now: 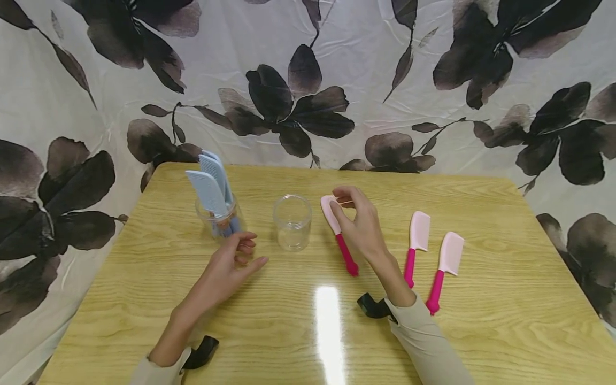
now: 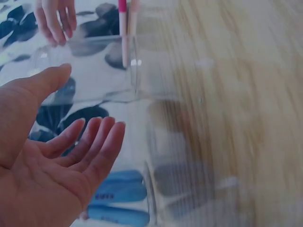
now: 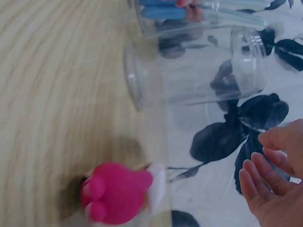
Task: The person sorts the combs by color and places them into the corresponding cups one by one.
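Several light blue combs (image 1: 209,187) stand head up in a clear jar (image 1: 204,216) at the left. My left hand (image 1: 230,267) is just in front of this jar, fingers loosely bent and holding nothing. A second clear jar (image 1: 292,224) stands upright to its right, with nothing visible inside. My right hand (image 1: 360,223) hovers over the head of a pink comb with a magenta handle (image 1: 347,255); thumb and fingers are apart, and the right wrist view (image 3: 277,175) shows nothing between them. Whether a fingertip touches the comb cannot be told.
Two more pink combs, a nearer one (image 1: 451,254) and a farther one (image 1: 420,232), lie on the wooden table (image 1: 520,321) right of my right hand. A floral cloth (image 1: 385,80) hangs behind the table's back edge. Black wrist cameras sit by both sleeves.
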`<state>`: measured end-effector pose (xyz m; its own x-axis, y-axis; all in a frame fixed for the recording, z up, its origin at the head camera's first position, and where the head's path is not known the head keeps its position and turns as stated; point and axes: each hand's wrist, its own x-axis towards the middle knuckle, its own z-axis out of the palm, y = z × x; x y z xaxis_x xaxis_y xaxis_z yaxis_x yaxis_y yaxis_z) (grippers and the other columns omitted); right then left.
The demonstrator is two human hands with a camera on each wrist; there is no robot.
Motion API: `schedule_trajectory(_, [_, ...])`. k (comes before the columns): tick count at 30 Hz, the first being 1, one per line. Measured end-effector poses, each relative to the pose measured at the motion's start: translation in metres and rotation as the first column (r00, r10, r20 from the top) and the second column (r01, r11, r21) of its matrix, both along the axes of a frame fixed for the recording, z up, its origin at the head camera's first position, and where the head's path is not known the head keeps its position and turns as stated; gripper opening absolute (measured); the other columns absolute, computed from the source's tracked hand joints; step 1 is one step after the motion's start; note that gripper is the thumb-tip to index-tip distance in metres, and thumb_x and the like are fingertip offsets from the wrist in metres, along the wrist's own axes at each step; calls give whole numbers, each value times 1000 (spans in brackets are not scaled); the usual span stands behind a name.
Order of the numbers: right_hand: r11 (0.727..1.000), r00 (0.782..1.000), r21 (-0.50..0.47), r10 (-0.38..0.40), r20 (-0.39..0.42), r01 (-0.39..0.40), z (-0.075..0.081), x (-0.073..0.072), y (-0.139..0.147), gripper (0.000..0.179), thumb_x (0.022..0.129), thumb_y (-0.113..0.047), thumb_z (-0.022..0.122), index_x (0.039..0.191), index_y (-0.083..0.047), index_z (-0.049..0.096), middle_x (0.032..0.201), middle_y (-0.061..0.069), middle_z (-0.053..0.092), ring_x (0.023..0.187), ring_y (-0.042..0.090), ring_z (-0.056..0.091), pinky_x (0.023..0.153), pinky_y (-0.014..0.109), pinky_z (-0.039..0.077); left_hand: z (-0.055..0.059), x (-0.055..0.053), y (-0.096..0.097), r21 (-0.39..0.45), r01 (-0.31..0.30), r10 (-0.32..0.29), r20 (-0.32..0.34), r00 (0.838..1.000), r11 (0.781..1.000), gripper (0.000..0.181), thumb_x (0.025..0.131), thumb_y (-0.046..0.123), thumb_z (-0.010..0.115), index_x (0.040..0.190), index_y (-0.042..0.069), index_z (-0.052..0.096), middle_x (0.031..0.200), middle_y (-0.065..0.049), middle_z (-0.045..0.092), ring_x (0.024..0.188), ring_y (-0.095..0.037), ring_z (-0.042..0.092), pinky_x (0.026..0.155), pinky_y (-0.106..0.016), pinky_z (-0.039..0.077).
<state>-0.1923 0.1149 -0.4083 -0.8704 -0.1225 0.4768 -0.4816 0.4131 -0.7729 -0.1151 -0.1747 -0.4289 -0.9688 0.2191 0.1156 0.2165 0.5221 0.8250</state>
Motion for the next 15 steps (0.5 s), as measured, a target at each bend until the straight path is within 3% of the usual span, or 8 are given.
schedule_trajectory(7, [999, 999, 39, -9, 40, 7, -12, -6, 9, 27, 96, -4, 70, 121, 5, 64, 118, 19, 66, 106, 36, 64, 94, 49, 55, -4, -12, 18, 18, 14, -14, -7, 1000, 1000, 66, 94, 16, 78, 145, -8, 44, 128, -25, 57, 115, -35, 58, 95, -49, 54])
schedule_trajectory(15, [996, 990, 87, 12, 139, -24, -21, -10, 13, 29, 98, -6, 68, 124, 6, 63, 123, 20, 60, 111, 36, 60, 98, 48, 53, -5, -23, 32, -33, -2, 3, 3, 1000, 999, 84, 91, 24, 82, 153, -6, 34, 135, -25, 48, 124, -38, 52, 105, -54, 47])
